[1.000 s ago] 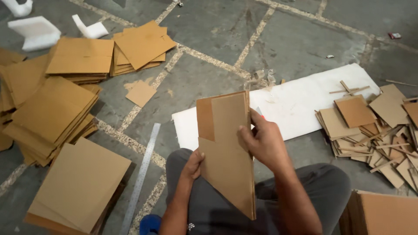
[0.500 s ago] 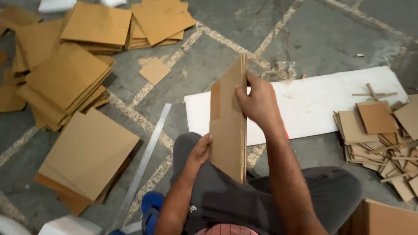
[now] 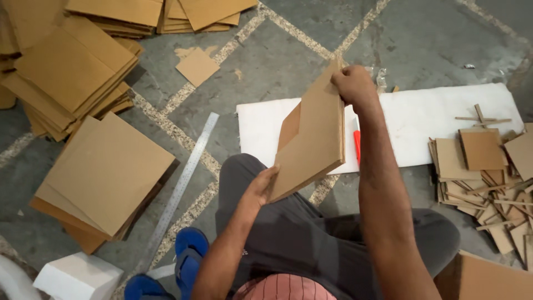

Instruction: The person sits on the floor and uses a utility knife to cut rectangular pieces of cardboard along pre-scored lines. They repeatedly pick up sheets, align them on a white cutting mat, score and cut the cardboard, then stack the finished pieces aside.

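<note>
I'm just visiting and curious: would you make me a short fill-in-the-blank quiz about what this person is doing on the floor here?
1. Both hands hold a stack of brown ____ sheets.
2. The right hand grips the stack at its ____ edge, while the left hand supports the bottom.
3. A long metal ____ lies on the floor beside the person's left leg.
4. The flat board on the floor in front of the person is ____ in colour.

Missing words: cardboard; top; ruler; white
</note>
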